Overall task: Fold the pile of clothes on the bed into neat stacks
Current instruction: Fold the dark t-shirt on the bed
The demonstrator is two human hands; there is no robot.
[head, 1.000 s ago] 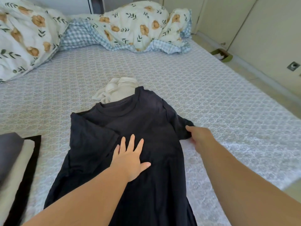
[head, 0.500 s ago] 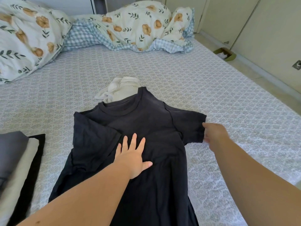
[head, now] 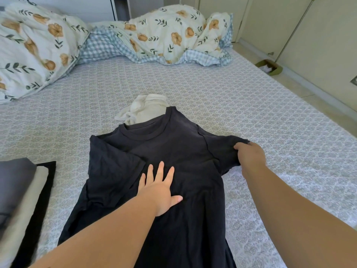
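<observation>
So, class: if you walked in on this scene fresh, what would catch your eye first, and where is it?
A dark T-shirt spread across the middle of the bed, the left hand pressing flat on its chest and the right hand gripping its sleeve. Behind it, a crumpled cream garment; along the far side, a bunched floral duvet.

Two hands are seen: the left hand [head: 161, 192] and the right hand [head: 251, 158]. One dark T-shirt [head: 173, 151], one crumpled white garment [head: 144, 109], one stack of folded clothes [head: 21, 194], one floral duvet [head: 164, 35] and one bed [head: 251, 117] are counted.
</observation>
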